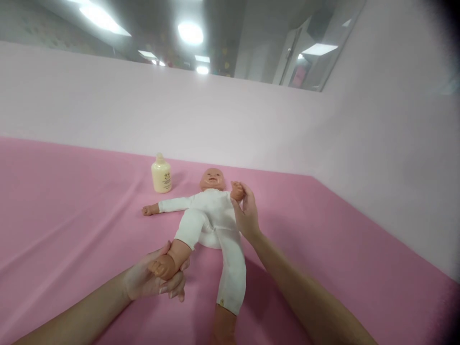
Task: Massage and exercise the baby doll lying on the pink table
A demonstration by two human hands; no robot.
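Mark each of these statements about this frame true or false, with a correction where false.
1. The left hand holds the doll's foot. True.
2. The right hand grips the bottle. False: it holds the doll's hand; the bottle stands apart, untouched.
3. The doll lies face up on the pink sheet. True.
4. The bottle lies on its side. False: it stands upright.
5. The doll wears white clothes. True.

the doll (212, 211) lies on its back on the cloth (72, 206), the bottle (161, 173) standing left of its head, the wall (215, 120) behind both.
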